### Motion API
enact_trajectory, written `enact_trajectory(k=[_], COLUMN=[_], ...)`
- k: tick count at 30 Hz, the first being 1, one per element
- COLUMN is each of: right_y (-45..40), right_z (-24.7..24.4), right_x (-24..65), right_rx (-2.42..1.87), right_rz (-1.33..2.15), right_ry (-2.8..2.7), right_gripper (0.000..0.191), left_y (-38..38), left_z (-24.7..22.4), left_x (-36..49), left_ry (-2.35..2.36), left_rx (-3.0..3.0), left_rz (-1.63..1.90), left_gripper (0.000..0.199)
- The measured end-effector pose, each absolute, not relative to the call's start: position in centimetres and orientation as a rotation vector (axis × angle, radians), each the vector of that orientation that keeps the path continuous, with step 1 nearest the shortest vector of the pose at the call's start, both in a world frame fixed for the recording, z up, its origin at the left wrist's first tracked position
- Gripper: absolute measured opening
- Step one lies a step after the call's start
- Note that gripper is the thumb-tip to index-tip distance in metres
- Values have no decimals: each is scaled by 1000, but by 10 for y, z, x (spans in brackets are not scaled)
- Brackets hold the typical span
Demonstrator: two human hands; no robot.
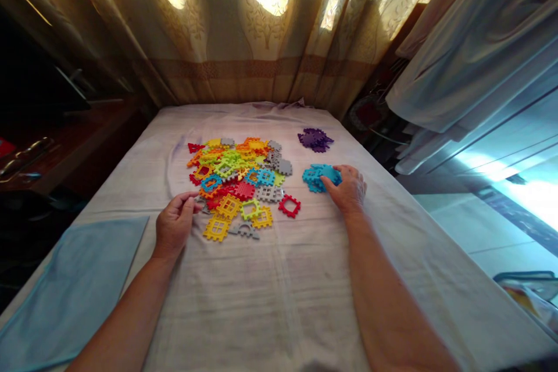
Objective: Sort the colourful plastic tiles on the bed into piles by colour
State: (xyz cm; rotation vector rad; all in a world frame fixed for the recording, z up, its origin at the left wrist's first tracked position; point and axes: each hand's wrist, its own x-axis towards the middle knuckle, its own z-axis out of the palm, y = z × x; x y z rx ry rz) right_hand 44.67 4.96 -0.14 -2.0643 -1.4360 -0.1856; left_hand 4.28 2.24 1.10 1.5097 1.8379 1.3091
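A mixed pile of flat plastic interlocking building pieces (235,168) in red, yellow, orange, green, blue and grey lies on the cloth. My left hand (174,224) is at the pile's near left edge, fingers curled and thumb against them. A grey piece (203,204) shows beside its fingertips; whether the hand holds anything is hidden. To the right, my right hand (349,189) is on a small heap of blue interlocking pieces (314,177), with blue between its thumb and fingers. Behind that heap sits a stack of purple interlocking pieces (314,139).
A white cloth (270,302) covers the table. On its left lies a light blue cloth sheet (82,279). Beyond the far edge hang patterned curtains (244,40), and pale fabric (471,52) hangs at the right. A dark wooden surface (113,122) stands at the left.
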Motion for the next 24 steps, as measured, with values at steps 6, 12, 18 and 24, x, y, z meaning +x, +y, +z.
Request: enact_trajectory(k=[6,12,18,24], right_y=[50,48,46,57], right_z=[-1,11,12,10], right_x=[440,402,356,335], right_rx=[-1969,-1791,-1599,-1602], right_rz=[-228,-221,-108,1], right_ry=[-1441,-1618,-1885,-1997], right_gripper=[36,29,25,32], left_y=[23,22,21,22], left_z=[8,12,14,13], left_x=[41,43,45,44], left_ry=[1829,1816,1816,1819], left_rx=[1502,1503,1503,1489], left_rz=[1310,1321,1312,1304], left_gripper=[42,38,36,39])
